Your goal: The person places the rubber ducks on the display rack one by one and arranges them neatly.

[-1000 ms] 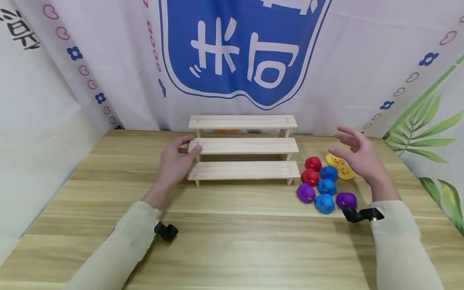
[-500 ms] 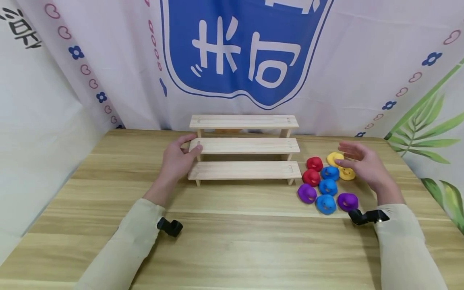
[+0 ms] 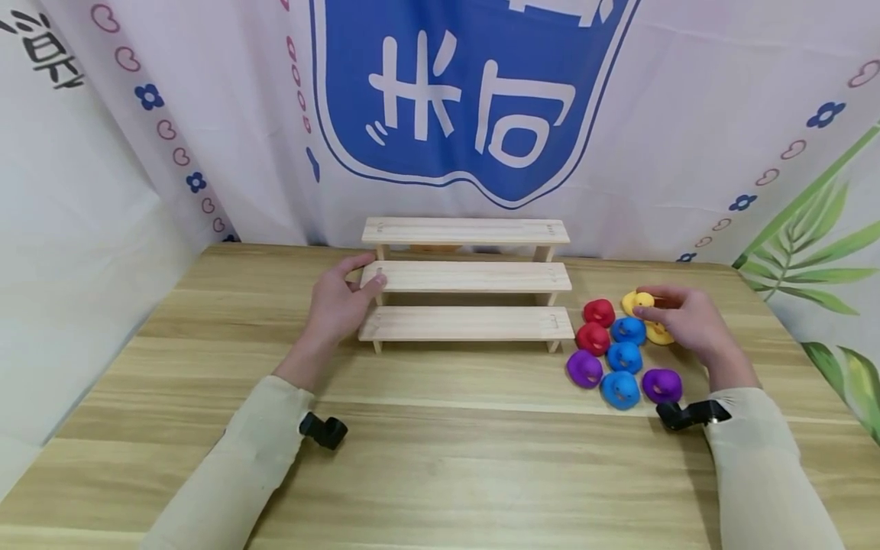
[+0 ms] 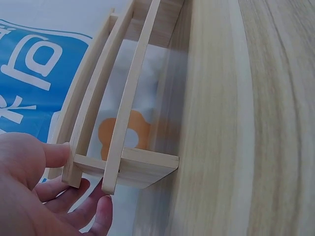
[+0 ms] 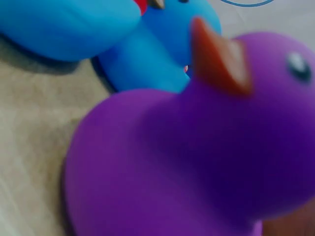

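Beside the shelf (image 3: 467, 276) — the right hand (image 3: 693, 319) pinches a yellow duck (image 3: 633, 303).

Arms (image 3: 237, 451) out fwd, L grip (image 3: 338, 299) & R grip (image 3: 693, 319) both pinching.

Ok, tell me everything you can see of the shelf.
The shelf looks like pale, unpainted wood: three long, narrow planks in steps, each higher one set further back, on wooden supports. Faint marks show near the plank ends, too small to make out. It stands upright on the table, in front of the printed curtain and left of the ducks. The left hand grips the middle plank's left end.
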Demonstrator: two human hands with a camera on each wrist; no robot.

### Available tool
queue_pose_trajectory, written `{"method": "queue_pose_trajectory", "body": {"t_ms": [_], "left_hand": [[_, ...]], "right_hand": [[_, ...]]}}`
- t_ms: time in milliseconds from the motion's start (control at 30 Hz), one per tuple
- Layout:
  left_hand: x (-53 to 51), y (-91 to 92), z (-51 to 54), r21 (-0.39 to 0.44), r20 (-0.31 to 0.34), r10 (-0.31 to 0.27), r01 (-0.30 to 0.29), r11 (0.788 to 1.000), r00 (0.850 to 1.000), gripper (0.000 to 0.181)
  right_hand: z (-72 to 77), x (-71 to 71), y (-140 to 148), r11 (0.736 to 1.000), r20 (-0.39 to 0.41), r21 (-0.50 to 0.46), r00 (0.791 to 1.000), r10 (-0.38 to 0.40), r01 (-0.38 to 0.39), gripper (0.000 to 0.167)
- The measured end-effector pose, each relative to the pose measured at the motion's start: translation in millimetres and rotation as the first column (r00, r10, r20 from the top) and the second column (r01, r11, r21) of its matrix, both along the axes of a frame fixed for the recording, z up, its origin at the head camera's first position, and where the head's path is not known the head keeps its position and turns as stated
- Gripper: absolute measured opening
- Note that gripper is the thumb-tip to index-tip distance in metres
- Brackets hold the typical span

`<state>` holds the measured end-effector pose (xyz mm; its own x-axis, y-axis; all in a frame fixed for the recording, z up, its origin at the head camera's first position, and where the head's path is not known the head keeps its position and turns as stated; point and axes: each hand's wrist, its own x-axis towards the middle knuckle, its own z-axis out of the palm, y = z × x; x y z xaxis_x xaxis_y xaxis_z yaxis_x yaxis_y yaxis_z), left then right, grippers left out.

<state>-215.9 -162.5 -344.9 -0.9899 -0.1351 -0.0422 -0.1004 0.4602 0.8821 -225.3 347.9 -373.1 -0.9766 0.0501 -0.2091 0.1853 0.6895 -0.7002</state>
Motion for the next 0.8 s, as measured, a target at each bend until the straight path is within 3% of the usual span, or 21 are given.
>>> {"method": "queue_pose_trajectory", "body": {"t_ms": [300, 600, 800], "left_hand": [[0.4, -0.5, 1.0, -0.017, -0.017, -0.013, 0.013, 1.0, 1.0, 0.051], [0.0, 0.4, 0.8, -0.012, -0.019, -0.019, 0.019, 1.0, 1.0, 0.052], [0.4, -1.0, -0.4, -0.01, -0.027, -0.017, 0.016, 1.0, 1.0, 0.051]], "right_hand": [[0.6, -1.3, -0.8, 1.0, 0.003, 0.02, 1.0, -0.002, 0.002, 0.068], [-5.2, -3.3, -2.4, 0.997, -0.066, 0.072, 0.998, 0.016, -0.011, 0.073], [-2.9, -3.7, -6.4, 0.999, -0.071, 0.041, 0.997, 0.017, -0.014, 0.076]]}}
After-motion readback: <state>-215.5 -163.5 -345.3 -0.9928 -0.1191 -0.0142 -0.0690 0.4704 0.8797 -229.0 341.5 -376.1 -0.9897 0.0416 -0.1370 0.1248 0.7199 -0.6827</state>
